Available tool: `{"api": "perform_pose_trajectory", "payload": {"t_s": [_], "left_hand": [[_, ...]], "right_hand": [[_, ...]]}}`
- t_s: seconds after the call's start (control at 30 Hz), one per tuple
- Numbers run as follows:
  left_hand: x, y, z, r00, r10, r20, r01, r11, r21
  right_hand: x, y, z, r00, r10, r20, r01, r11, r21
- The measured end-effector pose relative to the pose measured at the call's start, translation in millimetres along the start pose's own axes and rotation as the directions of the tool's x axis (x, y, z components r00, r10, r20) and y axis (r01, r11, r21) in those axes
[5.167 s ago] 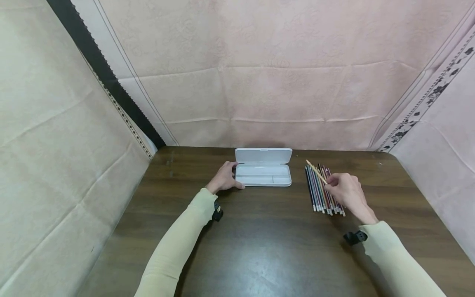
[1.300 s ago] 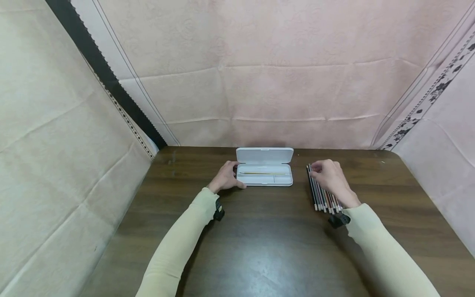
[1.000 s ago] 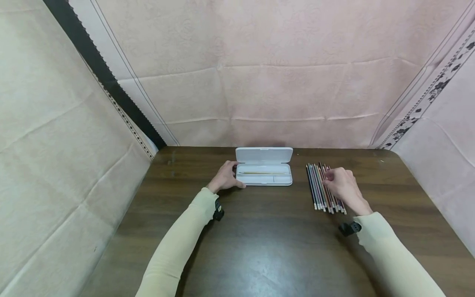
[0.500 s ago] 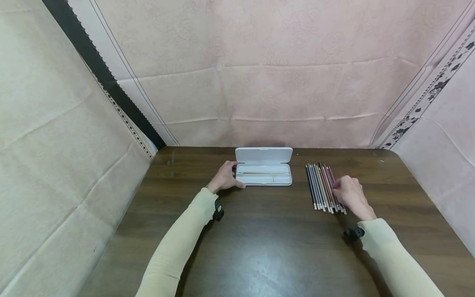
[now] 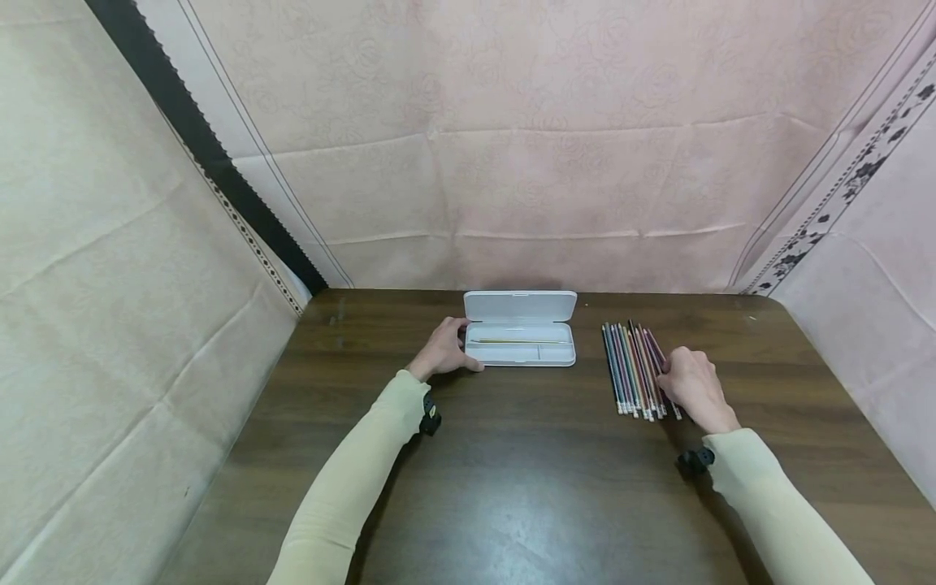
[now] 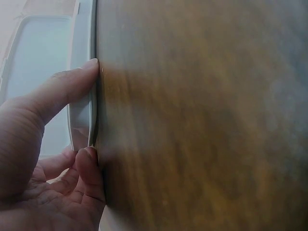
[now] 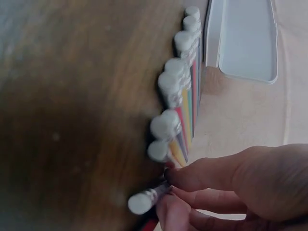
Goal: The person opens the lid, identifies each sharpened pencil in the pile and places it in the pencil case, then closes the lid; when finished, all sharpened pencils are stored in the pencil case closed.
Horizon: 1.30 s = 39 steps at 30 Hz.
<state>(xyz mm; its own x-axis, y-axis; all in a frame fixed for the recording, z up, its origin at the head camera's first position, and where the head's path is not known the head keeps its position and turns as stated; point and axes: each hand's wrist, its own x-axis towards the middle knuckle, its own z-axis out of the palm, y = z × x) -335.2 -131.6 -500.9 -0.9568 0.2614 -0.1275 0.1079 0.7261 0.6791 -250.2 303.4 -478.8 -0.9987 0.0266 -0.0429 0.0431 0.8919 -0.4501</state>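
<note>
My right fingers [image 7: 175, 210] pinch one pencil [image 7: 144, 199] beside the other pencils [image 5: 632, 374], right of the open case [image 5: 504, 355] my left hand [image 5: 442, 351] grips; that pencil should be light, stiff, slick, best held mid-shaft.

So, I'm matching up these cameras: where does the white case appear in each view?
Head: the case is slightly right of and below centre, lid open, left hand at its left end.
Left wrist: upper left, cut off at the top, partly behind that hand.
Right wrist: upper right, cut off at the top.
Shared landmark: the brown table.
</note>
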Motion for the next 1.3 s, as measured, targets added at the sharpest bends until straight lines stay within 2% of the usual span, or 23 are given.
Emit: {"api": "perform_pose_trajectory", "payload": {"t_s": [0.3, 0.43, 0.6, 0.77, 0.97, 1.1, 1.3], "left_hand": [[0.9, -0.4, -0.2, 1.0, -0.009, 0.002, 0.01, 1.0, -0.007], [0.6, -0.1, -0.1, 1.0, -0.008, 0.003, 0.008, 1.0, -0.008], [0.3, -0.1, 0.0, 1.0, -0.009, 0.001, 0.01, 1.0, -0.008], [-0.1, -0.3, 0.6, 1.0, -0.004, 0.0, 0.004, 1.0, -0.009], [-0.5, -0.6, 0.8, 1.0, 0.001, -0.001, -0.001, 1.0, -0.01], [-0.7, -0.4, 0.8, 1.0, 0.001, -0.001, -0.001, 1.0, -0.008], [-1.6, 0.3, 0.0, 1.0, 0.012, -0.007, -0.012, 1.0, -0.003]], "right_hand": [[1.3, -6, -4, 0.999, 0.039, 0.024, -0.039, 0.999, -0.007], [-1.0, -10, -9, 0.999, 0.033, 0.006, -0.033, 0.999, -0.007], [-3.8, -19, -13, 0.999, -0.007, -0.039, 0.007, 1.0, -0.003], [-10.2, -35, -16, 0.998, -0.038, -0.047, 0.038, 0.999, 0.004], [-14.7, -55, -15, 0.995, -0.092, -0.035, 0.092, 0.996, 0.009], [-15.9, -68, -13, 0.992, -0.127, -0.014, 0.127, 0.991, 0.045], [-12.3, -84, -6, 0.976, -0.216, -0.007, 0.216, 0.972, 0.094]]}}
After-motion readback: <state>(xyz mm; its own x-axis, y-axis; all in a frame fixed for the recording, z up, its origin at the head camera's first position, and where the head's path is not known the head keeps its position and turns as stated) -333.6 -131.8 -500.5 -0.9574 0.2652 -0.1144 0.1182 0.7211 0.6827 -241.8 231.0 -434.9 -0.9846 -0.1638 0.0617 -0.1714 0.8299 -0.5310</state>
